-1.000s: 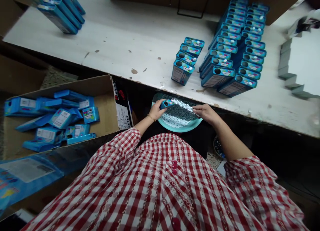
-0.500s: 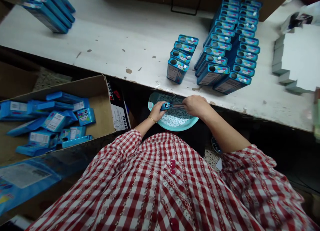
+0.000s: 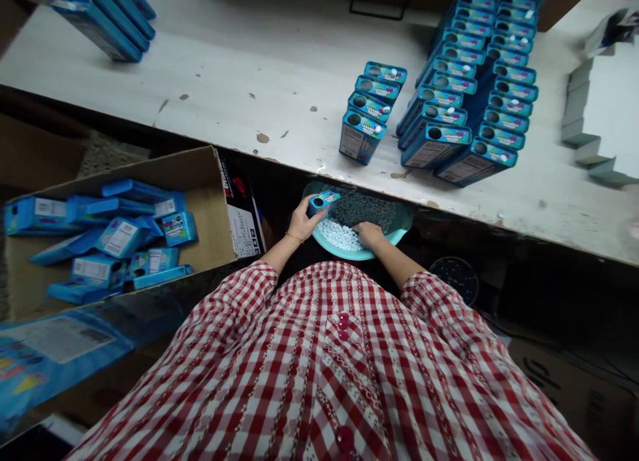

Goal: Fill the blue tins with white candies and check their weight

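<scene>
My left hand [image 3: 301, 220] is closed around a small blue box [image 3: 324, 200], held upright over the left rim of a teal basin [image 3: 399, 233]. A dark round hole shows in the box's top. Small white candy-like pellets [image 3: 339, 235] fill the basin, bright in front and shaded behind. My right hand [image 3: 370, 235] reaches down into these pellets near the basin's front. Its fingertips are hidden, so whether they grip anything cannot be seen.
Blue boxes [image 3: 439, 135] stand in rows on the white table [image 3: 224, 82], whose edge overhangs the basin. A short row of boxes [image 3: 363, 138] stands nearer. To my left, a cardboard carton [image 3: 214, 228] holds several jumbled blue boxes. White stacks [image 3: 606, 108] lie far right.
My right hand has gone from beside the box's top, at the table edge, down into the pellets. The box in my left hand has shifted slightly left and up, its top now clearly visible.
</scene>
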A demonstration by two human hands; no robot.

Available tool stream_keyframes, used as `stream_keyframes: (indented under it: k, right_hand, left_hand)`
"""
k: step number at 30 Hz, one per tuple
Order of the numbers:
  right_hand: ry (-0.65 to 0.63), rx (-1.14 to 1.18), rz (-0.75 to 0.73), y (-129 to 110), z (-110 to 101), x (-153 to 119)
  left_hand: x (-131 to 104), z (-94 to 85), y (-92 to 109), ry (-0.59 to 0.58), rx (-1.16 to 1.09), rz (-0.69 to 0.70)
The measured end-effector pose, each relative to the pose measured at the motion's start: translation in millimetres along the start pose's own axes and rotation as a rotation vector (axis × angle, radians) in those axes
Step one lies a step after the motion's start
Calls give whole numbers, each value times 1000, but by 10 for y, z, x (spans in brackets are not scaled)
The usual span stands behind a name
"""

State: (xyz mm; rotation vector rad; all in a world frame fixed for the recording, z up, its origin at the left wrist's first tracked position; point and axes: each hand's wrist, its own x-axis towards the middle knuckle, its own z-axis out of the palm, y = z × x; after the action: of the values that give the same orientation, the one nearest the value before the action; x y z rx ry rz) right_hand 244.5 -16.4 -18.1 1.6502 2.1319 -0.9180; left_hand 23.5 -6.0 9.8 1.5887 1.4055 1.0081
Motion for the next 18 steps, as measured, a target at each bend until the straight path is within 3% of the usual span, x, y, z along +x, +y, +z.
stream_keyframes:
  k: [3,8,15,18]
  right_hand:
    - [-94,136,-7,171,-26,42]
    - [-49,300,-16,327,-244,-113]
    - [12,572,-35,272,-868,-647]
    - [70,444,-65,119,-1133,-767]
  left_hand:
    - [33,1,-41,31,17,12]
    - [85,-3,-86,59,18,39]
    - [68,85,-69,34,57,92]
    - [41,157,-53,-22,120,149]
